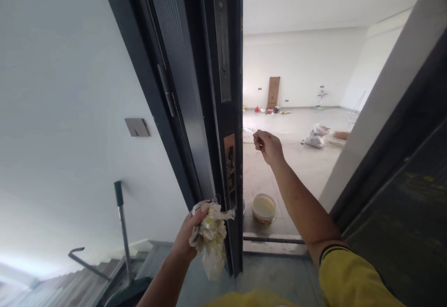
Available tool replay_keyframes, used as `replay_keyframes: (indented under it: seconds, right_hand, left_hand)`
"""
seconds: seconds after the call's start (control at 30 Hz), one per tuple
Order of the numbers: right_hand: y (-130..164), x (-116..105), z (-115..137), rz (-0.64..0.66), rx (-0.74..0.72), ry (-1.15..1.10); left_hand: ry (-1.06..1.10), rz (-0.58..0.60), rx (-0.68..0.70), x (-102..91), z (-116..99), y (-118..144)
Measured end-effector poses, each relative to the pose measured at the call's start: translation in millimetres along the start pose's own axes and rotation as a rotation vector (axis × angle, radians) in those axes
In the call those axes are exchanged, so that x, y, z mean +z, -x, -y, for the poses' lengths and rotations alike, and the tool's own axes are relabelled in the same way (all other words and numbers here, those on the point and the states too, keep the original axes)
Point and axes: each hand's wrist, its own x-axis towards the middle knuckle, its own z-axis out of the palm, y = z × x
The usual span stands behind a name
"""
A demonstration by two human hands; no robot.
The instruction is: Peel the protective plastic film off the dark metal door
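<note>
Left hand [190, 232] low in the foreground, fingers clenched around a crumpled plastic wrap [210, 242] (clear film with yellowish smears). The wad hangs down from the fist and sits right against the edge of the dark door [195, 88], just below the lock cutout [230, 169]; can't tell if it touches the metal.

Right hand [267, 146] is raised further out, arm stretched through the doorway, fingers curled into a loose fist with thumb and fingertips pinched together. Can't tell if anything is in the pinch. It's beside the door edge, about level with the lock cutout, not touching it.

Yellow sleeve [352, 276] on the right arm, bottom of view.

Left of the door: a broom handle [122, 228] leaning by the white wall, stairs below.

Past the threshold: a bucket [264, 208] with pale yellow contents on the floor. Far back: a cardboard sheet [273, 92] against the wall, bags [316, 137] on the floor.
</note>
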Motion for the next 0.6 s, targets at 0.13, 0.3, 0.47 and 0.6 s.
replay_keyframes:
  seconds: [0.13,0.3,0.47,0.6]
  right_hand:
    - [-7,16,18,0.064,-0.109,0.270]
    - [-8,29,34,0.047,-0.352,0.651]
    - [-18,24,48,0.238,-0.389,0.781]
    - [-30,21,42,0.326,-0.189,0.565]
  left_hand:
    - [-0.051,-0.023,-0.005,8.7,4,-1]
    - [-0.072,-0.032,-0.033,14.5,-11,-2]
    - [-0.175,0.061,-0.008,11.5,-32,-23]
    - [-0.489,0.208,0.059,29.3,-52,-36]
